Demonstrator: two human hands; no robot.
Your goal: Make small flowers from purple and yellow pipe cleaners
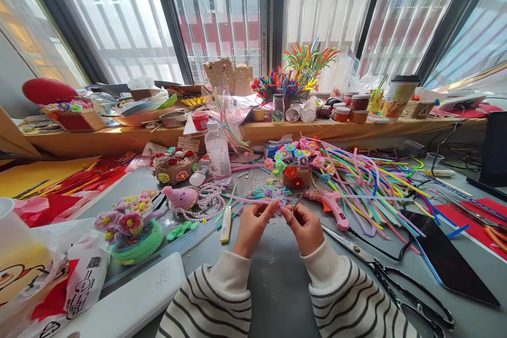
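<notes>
Both hands meet over the grey tabletop. My left hand (pixel 254 226) pinches a lilac pipe cleaner (pixel 242 200), whose free length sticks out to the left. Closed around a small pair of scissors (pixel 298 200), my right hand (pixel 304 226) is almost touching the left fingertips. Part of the scissors is hidden by the fingers. Just beyond the hands lie small pastel pipe-cleaner pieces (pixel 273 193). A pink glue gun (pixel 330 205) rests right of my right hand, and a yellow lighter (pixel 226 224) lies left of my left hand.
Large scissors (pixel 368 259) and a phone (pixel 447 253) lie at right, below a heap of pipe cleaners (pixel 368 185). A flower basket (pixel 297 177), plastic bottle (pixel 218 153) and pearl strings (pixel 212 198) stand or lie ahead. At left are a green flower pot (pixel 137 243) and white power bank (pixel 134 296).
</notes>
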